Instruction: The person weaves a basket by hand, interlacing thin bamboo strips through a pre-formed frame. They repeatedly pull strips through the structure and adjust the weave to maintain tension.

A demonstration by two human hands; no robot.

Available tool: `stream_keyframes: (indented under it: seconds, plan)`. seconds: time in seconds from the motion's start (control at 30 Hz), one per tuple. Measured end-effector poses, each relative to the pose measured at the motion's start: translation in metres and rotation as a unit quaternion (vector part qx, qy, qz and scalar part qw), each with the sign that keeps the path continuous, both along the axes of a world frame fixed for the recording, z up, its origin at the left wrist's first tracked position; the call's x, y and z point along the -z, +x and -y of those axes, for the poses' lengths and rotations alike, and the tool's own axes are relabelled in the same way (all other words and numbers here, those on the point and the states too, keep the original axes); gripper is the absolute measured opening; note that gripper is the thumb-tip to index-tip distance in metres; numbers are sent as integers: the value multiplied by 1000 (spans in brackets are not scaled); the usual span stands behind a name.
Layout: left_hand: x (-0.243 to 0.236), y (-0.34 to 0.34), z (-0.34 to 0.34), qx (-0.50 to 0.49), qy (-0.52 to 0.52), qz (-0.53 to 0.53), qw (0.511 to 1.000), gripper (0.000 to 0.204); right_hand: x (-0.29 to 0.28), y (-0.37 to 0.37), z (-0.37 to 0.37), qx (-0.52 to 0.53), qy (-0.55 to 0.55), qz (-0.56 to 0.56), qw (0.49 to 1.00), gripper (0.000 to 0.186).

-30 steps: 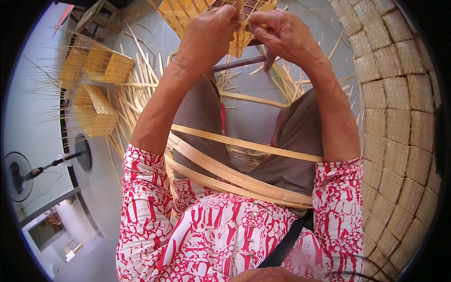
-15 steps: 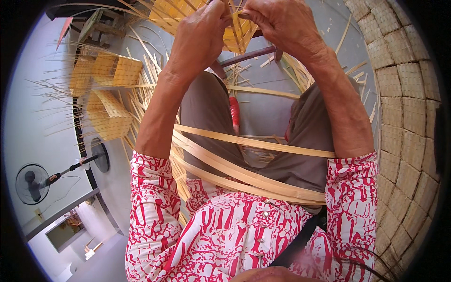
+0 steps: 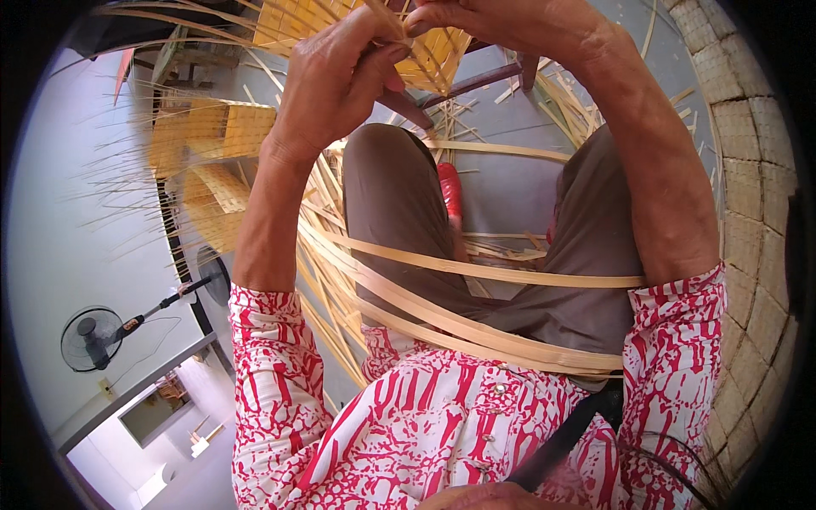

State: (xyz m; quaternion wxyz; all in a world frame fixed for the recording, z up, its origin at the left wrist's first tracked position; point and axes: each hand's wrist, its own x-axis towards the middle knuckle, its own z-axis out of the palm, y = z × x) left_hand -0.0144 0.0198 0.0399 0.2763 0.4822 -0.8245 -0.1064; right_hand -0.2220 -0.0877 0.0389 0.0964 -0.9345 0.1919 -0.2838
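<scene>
My left hand (image 3: pixel 340 76) and my right hand (image 3: pixel 501 21) are raised at the top of the view, close together. Both pinch thin bamboo strips of a half-woven yellow mat (image 3: pixel 425 51) that stands in front of my knees. The fingertips of each hand close on a strip at the mat's edge. Several long flat bamboo strips (image 3: pixel 476 272) lie across my lap, bent in loops. A dark tool handle (image 3: pixel 476 83) shows just below the hands.
Woven bamboo panels (image 3: pixel 212 140) with loose strip ends lie on the floor to the left. A large woven basket wall (image 3: pixel 752 212) curves along the right. A standing fan (image 3: pixel 93 338) is at the lower left. A red sandal (image 3: pixel 449 191) sits between my knees.
The view has tilted down and nearer, so my hands sit higher in the picture. They stay together on the strips, shifting slightly along the mat's edge.
</scene>
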Motion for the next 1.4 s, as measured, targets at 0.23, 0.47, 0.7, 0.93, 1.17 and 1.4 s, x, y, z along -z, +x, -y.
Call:
stream_keyframes:
  seconds: [0.23, 0.47, 0.7, 0.93, 1.17, 1.4]
  plan:
    - [8, -4, -6, -92, 9, -184, 979, 14, -5, 17, -6, 96, -17, -111, 989, 33]
    - [21, -3, -4, -240, -41, -222, 944, 14, -1, 21, -24, 111, -76, 194, 972, 14]
    - [26, 20, -3, -228, -60, -234, 943, 8, 30, 26, -29, 97, 604, 243, 753, 21]
    - [28, 11, 6, -187, -85, -260, 944, 10, 28, 18, 4, -23, 709, 582, 397, 12]
    - [28, 12, 11, -179, -102, -237, 949, 11, -13, 27, -8, -126, 574, 264, 765, 39]
    - [24, 6, 16, -194, -89, -246, 945, 12, -5, 36, -16, -165, 429, 304, 834, 21]
